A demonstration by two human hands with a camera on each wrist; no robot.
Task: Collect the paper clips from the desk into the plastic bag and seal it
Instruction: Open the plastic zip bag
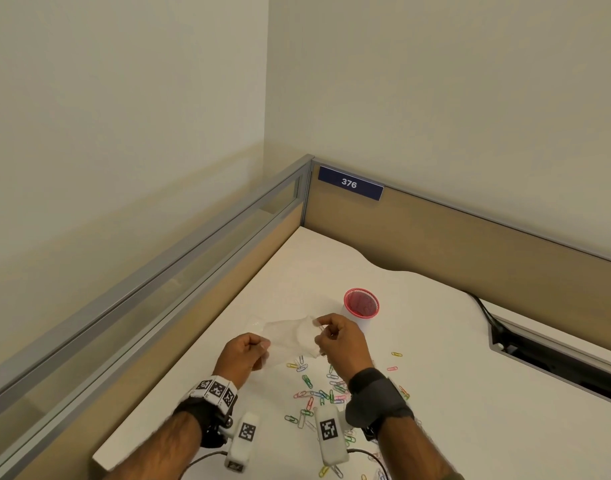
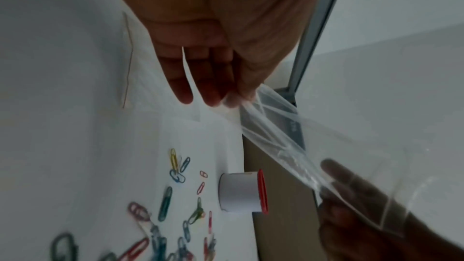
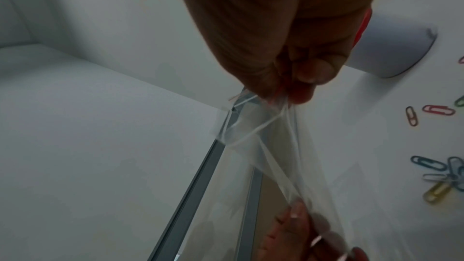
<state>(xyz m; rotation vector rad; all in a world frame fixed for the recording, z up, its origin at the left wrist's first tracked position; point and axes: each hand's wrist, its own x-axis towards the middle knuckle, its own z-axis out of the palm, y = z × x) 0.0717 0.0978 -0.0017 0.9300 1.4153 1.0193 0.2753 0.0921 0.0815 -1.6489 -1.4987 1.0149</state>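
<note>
Paper clips of coloured wire, green, blue, pink and yellow, lie scattered flat on the white desk below and between my wrists, pointing every which way; several are hidden under my right forearm and the wrist cameras, and a few are cut off at the bottom edge of the head view. My clear, thin plastic bag is held up off the desk, above the far edge of the scatter, stretched between my two hands with its long axis running roughly left to right. It is so transparent that its outline is hard to follow against the white desk, and I cannot tell from any view which edge is the mouth or whether it is open. My left hand has its fingers curled in, pinching the bag's left end between thumb and fingertips. My right hand is likewise curled, pinching the bag's right end; a thin reddish sliver shows between its fingers in the right wrist view, too blurred to identify. A white cylindrical cup with a red mesh-lined rim stands upright on the desk just beyond my right hand, its lower part hidden behind my knuckles. Both wrist views are dim and smeared, so the clips there are only coloured loops.
</note>
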